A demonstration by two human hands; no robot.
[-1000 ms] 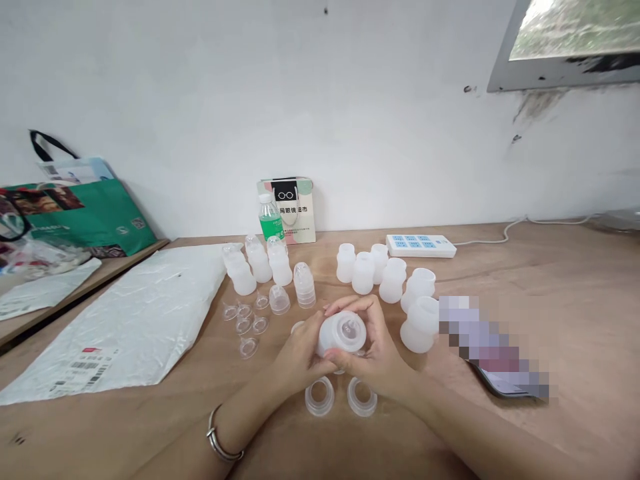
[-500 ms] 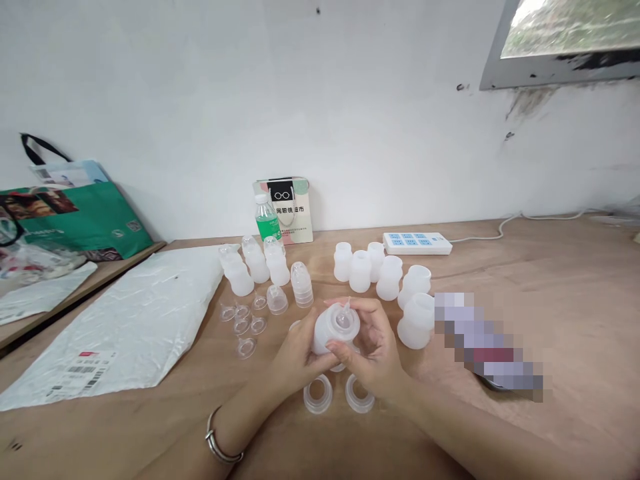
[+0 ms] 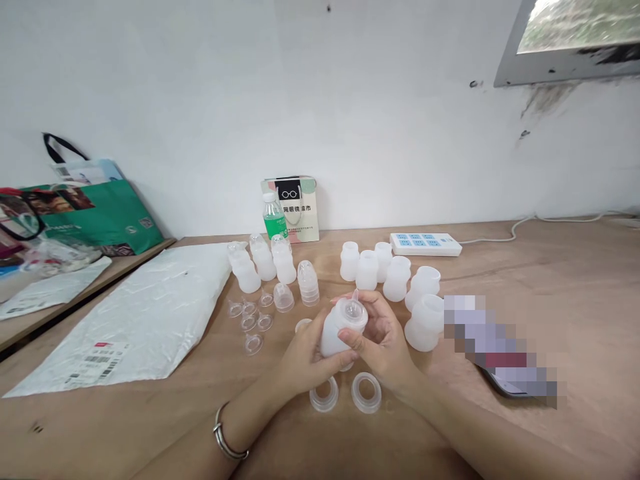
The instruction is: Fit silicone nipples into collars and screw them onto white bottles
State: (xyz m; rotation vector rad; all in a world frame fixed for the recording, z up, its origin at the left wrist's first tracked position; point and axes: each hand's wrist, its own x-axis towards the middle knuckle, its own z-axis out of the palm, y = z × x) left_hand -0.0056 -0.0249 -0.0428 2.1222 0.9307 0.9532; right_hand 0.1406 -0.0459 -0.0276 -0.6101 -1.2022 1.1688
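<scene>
Low in front of me, a translucent white baby bottle [image 3: 334,336] tilts slightly between my two hands. My left hand [image 3: 300,359] is closed round its body. My right hand [image 3: 389,339] grips it near the top, with the thumb across the front and fingers behind. A clear teat [image 3: 355,308] sticks up from the bottle's collar. Under my hands lie two clear screw rings, a left ring [image 3: 324,405] and a right ring [image 3: 367,406]. Another ring [image 3: 303,325] is partly hidden behind my left hand. Several loose clear teats [image 3: 254,344] lie to the left.
Several open bottles [image 3: 423,328] stand to the right, beside a blurred-out phone [image 3: 505,373]. Capped bottles [image 3: 244,272], clear caps [image 3: 283,299] and a large white mailing bag [image 3: 165,300] are left. Behind are a green-labelled drink bottle [image 3: 275,223], a paper bag [image 3: 306,227] and a power strip [image 3: 425,245].
The view has turned slightly left, so everything sits a little further right. Both hands keep nearly the same grip on the baby bottle.
</scene>
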